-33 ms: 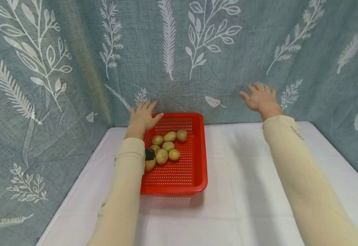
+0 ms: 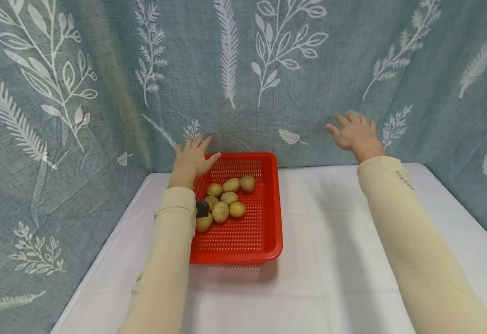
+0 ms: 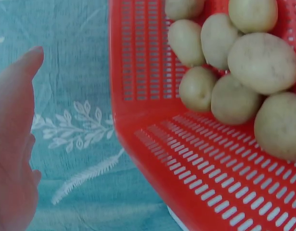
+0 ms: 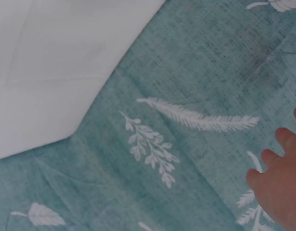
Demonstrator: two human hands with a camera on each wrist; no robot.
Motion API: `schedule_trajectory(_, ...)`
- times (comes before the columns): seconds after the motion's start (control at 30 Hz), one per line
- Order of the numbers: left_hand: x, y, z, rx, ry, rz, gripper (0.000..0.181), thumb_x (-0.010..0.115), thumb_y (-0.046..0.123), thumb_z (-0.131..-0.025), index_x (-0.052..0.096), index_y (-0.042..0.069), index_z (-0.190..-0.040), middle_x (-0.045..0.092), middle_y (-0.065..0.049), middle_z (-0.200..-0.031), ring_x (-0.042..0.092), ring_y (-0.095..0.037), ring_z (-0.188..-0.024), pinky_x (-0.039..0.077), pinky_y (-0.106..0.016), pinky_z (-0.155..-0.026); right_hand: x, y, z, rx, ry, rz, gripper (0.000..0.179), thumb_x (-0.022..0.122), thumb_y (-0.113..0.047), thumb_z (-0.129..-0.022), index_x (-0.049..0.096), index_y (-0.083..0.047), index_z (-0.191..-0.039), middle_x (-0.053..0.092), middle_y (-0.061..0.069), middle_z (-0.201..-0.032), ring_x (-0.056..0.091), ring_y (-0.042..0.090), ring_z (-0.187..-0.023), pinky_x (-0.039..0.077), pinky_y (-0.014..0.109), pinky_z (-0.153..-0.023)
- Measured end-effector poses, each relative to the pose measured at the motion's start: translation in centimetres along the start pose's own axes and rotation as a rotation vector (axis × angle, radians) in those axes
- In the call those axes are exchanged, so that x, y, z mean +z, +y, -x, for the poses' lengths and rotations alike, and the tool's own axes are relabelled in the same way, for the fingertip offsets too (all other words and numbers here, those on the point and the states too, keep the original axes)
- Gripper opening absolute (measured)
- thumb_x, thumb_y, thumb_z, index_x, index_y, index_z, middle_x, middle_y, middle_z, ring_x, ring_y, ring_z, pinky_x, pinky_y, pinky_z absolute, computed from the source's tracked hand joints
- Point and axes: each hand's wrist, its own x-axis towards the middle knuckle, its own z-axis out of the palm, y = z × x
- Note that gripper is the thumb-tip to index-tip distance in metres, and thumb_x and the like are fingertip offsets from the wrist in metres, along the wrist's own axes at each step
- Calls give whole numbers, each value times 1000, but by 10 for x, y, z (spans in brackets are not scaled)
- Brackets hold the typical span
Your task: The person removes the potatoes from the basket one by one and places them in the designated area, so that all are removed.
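Observation:
My left hand (image 2: 190, 163) is held over the far left corner of a red plastic basket (image 2: 278, 208), its fingers spread and holding nothing. Several pale yellow potatoes (image 2: 220, 212) lie loosely grouped in the basket's left and back part; my left sleeve hides some of that side. In the left wrist view, the thumb side of the hand (image 3: 15, 130) appears beside the basket's rim, apart from the potatoes (image 3: 263, 62). Well to the right of the basket, my right hand (image 2: 357, 138) is raised in front of the curtain, empty, with fingers fanned out.
A white cloth covers the table (image 2: 306, 287), with the basket standing left of its middle. Blue-green curtain (image 2: 343, 55) with white leaf prints closes off the back and both sides. A small black device (image 2: 202, 209) sits at my left wrist.

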Motion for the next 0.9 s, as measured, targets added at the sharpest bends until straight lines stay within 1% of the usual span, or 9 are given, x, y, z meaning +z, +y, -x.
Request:
schedule_trajectory(0.13, -2, -6, 3, 1, 0, 22, 71, 30, 54, -99, 11, 14, -154, 5, -15, -157, 1, -39, -141, -2, -60, -107, 1, 0, 0, -13, 0, -9, 75, 11, -55, -98, 3, -3, -152, -5, 27, -153, -8, 50, -136, -6, 61, -106)
schedule_trajectory(0.23, -5, -12, 4, 9, -2, 31, 71, 32, 52, -99, 11, 12, -154, 5, -16, -157, 1, -40, -141, 0, -60, -107, 1, 1, 0, -51, 43, -37, 74, 14, -53, -99, 5, -1, -152, 1, 28, -153, 0, 50, -136, 2, 61, -107)
schedule_trajectory(0.33, -8, -18, 6, 25, -14, 31, 70, 34, 49, -99, 11, 12, -154, 3, -17, -157, 2, -40, -141, 2, -60, -107, 2, 4, 2, -100, 90, -115, 73, 19, -50, -101, 5, 0, -151, 6, 29, -152, 6, 48, -137, 8, 59, -107)
schedule_trajectory(0.43, -9, -25, 8, 57, -28, 61, 69, 37, 47, -100, 11, 12, -154, 4, -18, -157, 4, -41, -140, 6, -61, -107, 3, 8, 5, -130, 108, -227, 72, 22, -49, -101, 3, -2, -152, 5, 27, -153, 5, 45, -139, 8, 58, -108)
schedule_trajectory(0.53, -11, -34, 12, 80, -24, 150, 66, 42, 40, -99, 17, 13, -153, 10, -18, -156, 11, -42, -139, 12, -62, -106, 6, 13, 8, -146, 125, -308, 73, 24, -50, -100, 3, -4, -153, 4, 25, -154, 5, 43, -139, 8, 58, -108)
schedule_trajectory(0.6, -11, -43, 15, 69, -18, 224, 62, 45, 36, -99, 23, 12, -152, 17, -20, -154, 17, -43, -137, 18, -62, -104, 9, 18, 10, -155, 141, -344, 73, 26, -50, -100, 5, -4, -153, 6, 25, -154, 9, 44, -139, 11, 59, -107)
schedule_trajectory(0.7, -8, -58, 22, 46, -14, 326, 56, 46, 30, -100, 31, 9, -149, 28, -24, -149, 29, -44, -132, 28, -60, -100, 15, 26, 12, -153, 156, -394, 73, 28, -49, -100, 7, -3, -152, 12, 26, -153, 17, 45, -136, 17, 61, -104)
schedule_trajectory(0.8, -2, -75, 29, 42, -46, 395, 55, 45, 29, -100, 33, 3, -147, 32, -29, -144, 36, -45, -127, 34, -58, -97, 23, 35, 15, -125, 154, -454, 76, 26, -54, -98, 9, -4, -153, 17, 29, -150, 22, 48, -133, 21, 63, -101)
schedule_trajectory(0.9, 3, -89, 38, 51, -95, 460, 59, 46, 31, -100, 30, 0, -147, 32, -30, -144, 35, -46, -127, 35, -57, -97, 32, 45, 20, -101, 159, -517, 79, 24, -58, -96, 14, -4, -152, 22, 31, -147, 24, 50, -131, 24, 64, -99)
